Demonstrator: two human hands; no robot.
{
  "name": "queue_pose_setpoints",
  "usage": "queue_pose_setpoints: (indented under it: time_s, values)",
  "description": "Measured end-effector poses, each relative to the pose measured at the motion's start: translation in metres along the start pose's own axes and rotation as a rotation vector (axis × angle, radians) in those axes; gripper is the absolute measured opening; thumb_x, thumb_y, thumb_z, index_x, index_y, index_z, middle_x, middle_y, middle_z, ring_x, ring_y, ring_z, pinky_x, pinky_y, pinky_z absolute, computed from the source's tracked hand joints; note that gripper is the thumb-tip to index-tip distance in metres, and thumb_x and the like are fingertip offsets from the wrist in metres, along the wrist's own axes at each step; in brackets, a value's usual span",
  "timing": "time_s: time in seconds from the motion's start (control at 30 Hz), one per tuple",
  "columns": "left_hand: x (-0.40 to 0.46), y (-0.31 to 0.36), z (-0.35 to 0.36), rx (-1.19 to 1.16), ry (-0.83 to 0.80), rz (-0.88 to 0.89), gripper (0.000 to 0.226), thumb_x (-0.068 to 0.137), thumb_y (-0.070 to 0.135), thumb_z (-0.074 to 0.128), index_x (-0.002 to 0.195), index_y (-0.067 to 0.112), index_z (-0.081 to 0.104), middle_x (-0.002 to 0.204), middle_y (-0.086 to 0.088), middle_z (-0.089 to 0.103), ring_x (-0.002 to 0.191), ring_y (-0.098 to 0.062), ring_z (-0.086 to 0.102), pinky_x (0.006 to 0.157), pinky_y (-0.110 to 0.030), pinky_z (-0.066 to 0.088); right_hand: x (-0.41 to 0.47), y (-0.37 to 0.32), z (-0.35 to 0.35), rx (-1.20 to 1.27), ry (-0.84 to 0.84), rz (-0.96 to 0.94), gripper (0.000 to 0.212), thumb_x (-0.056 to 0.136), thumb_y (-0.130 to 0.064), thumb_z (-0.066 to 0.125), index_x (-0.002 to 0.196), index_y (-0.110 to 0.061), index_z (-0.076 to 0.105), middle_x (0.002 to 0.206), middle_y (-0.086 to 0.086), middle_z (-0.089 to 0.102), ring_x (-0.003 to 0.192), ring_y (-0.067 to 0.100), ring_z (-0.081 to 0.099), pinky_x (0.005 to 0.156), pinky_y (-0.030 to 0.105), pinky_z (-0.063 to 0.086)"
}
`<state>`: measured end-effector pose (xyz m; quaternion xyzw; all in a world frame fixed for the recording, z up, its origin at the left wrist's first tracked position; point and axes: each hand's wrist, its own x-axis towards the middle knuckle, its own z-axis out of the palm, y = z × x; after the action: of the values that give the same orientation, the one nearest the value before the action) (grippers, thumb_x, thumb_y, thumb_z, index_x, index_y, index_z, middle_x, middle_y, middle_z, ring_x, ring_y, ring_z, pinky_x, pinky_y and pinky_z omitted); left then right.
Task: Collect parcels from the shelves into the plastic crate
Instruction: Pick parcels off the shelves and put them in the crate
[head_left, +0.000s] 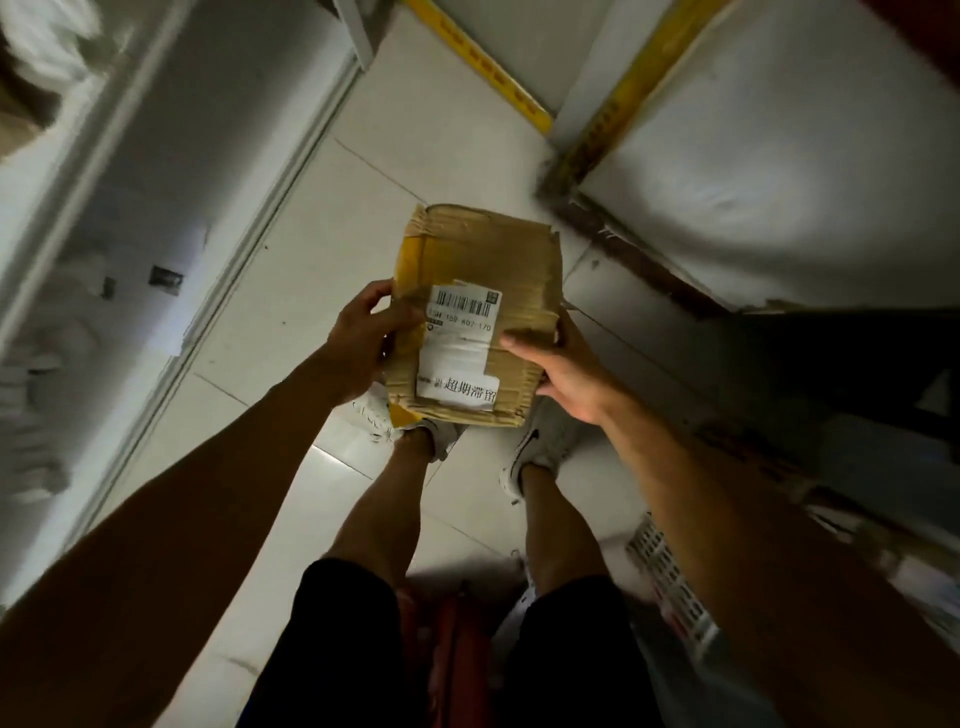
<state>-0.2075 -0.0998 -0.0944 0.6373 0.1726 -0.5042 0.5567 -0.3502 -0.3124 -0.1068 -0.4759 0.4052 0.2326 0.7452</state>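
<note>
Parcel (475, 317), one, between two hands

Brown parcel (483, 275), white barcoded label (460, 345)

Pale tiled floor (441, 130) bears the person's white shoes (540, 441) and white shelf bases (779, 156)

The parcel (478, 312) label (460, 348) reads "159 607 170" and "超期滞留".
</note>
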Motion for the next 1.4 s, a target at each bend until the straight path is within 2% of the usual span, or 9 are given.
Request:
queue_pose_setpoints:
  time_s: [0.1, 0.2, 0.37, 0.5, 0.6, 0.77, 1.07, 1.2, 1.4]
  values:
    - [0.004, 0.002, 0.034, 0.072, -0.049, -0.027, 0.058, 0.069, 0.023, 0.076, 0.124, 0.026, 0.058, 0.124, -0.014, 0.067, 0.118, -0.039, 0.062, 0.098, -0.064, 0.05, -0.019, 0.017, -0.028, 0.077, 0.05, -0.035, 0.066, 0.084, -0.016, 0.079, 0.139, -0.026, 0.046, 0.127, 0.004, 0.069, 0.113, 0.021, 0.069, 0.087, 0.053, 0.059]
    - [0.01, 0.004, 0.075, 0.141, -0.114, -0.044, 0.059, 0.07, 0.02, 0.074, 0.126, 0.023, 0.056, 0.122, -0.015, 0.068, 0.115, -0.042, 0.064, 0.095, -0.062, 0.053, -0.038, 0.037, -0.058, 0.164, 0.109, -0.052, 0.074, 0.08, -0.026, 0.084, 0.142, -0.033, 0.044, 0.13, 0.002, 0.067, 0.117, 0.025, 0.067, 0.088, 0.056, 0.058]
    - [0.021, 0.005, 0.151, 0.313, -0.255, -0.06, 0.065, 0.071, 0.02, 0.074, 0.132, 0.017, 0.053, 0.116, -0.014, 0.071, 0.106, -0.037, 0.069, 0.087, -0.047, 0.056, -0.072, 0.07, -0.107, 0.363, 0.241, -0.127, 0.073, 0.083, -0.019, 0.082, 0.146, -0.029, 0.044, 0.137, 0.003, 0.063, 0.121, 0.027, 0.065, 0.089, 0.056, 0.058]
    - [0.028, -0.002, 0.212, 0.417, -0.387, -0.077, 0.056, 0.073, 0.019, 0.075, 0.125, 0.019, 0.056, 0.116, -0.015, 0.071, 0.102, -0.036, 0.071, 0.078, -0.043, 0.057, -0.103, 0.092, -0.143, 0.506, 0.327, -0.115, 0.096, 0.068, -0.035, 0.094, 0.148, -0.036, 0.041, 0.144, 0.004, 0.058, 0.123, 0.034, 0.063, 0.09, 0.065, 0.055]
    - [0.031, -0.014, 0.257, 0.482, -0.451, -0.091, 0.051, 0.075, 0.021, 0.074, 0.123, 0.021, 0.058, 0.12, -0.016, 0.068, 0.108, -0.039, 0.068, 0.082, -0.049, 0.058, -0.13, 0.11, -0.169, 0.584, 0.398, -0.154, 0.096, 0.07, -0.029, 0.089, 0.151, -0.035, 0.036, 0.143, 0.005, 0.058, 0.121, 0.033, 0.065, 0.087, 0.06, 0.058]
    - [0.019, -0.036, 0.336, 0.654, -0.61, -0.104, 0.059, 0.077, 0.027, 0.071, 0.132, 0.022, 0.05, 0.126, -0.014, 0.064, 0.112, -0.036, 0.067, 0.091, -0.055, 0.057, -0.174, 0.15, -0.205, 0.747, 0.531, -0.215, 0.071, 0.088, -0.009, 0.073, 0.148, -0.029, 0.04, 0.131, -0.001, 0.066, 0.107, 0.022, 0.072, 0.072, 0.042, 0.062]
    - [-0.012, -0.099, 0.454, 0.893, -0.739, -0.161, 0.057, 0.077, 0.027, 0.07, 0.131, 0.027, 0.052, 0.128, -0.014, 0.063, 0.114, -0.035, 0.066, 0.095, -0.06, 0.053, -0.245, 0.232, -0.251, 0.958, 0.663, -0.232, 0.072, 0.089, -0.013, 0.075, 0.145, -0.036, 0.036, 0.128, -0.006, 0.064, 0.11, 0.02, 0.068, 0.083, 0.049, 0.062]
    - [-0.027, -0.126, 0.504, 0.971, -0.813, -0.153, 0.051, 0.076, 0.027, 0.069, 0.125, 0.024, 0.056, 0.123, -0.015, 0.065, 0.115, -0.04, 0.064, 0.094, -0.059, 0.054, -0.269, 0.261, -0.271, 1.019, 0.741, -0.247, 0.096, 0.073, -0.031, 0.089, 0.152, -0.035, 0.033, 0.141, 0.003, 0.059, 0.121, 0.028, 0.063, 0.089, 0.06, 0.058]
    - [-0.039, -0.158, 0.577, 1.066, -0.886, -0.172, 0.062, 0.06, 0.036, 0.082, 0.118, 0.026, 0.061, 0.113, -0.008, 0.072, 0.105, -0.034, 0.069, 0.08, -0.046, 0.058, -0.285, 0.289, -0.301, 1.124, 0.834, -0.261, 0.106, 0.045, -0.047, 0.1, 0.138, -0.028, 0.051, 0.128, 0.005, 0.07, 0.119, 0.029, 0.066, 0.098, 0.064, 0.05]
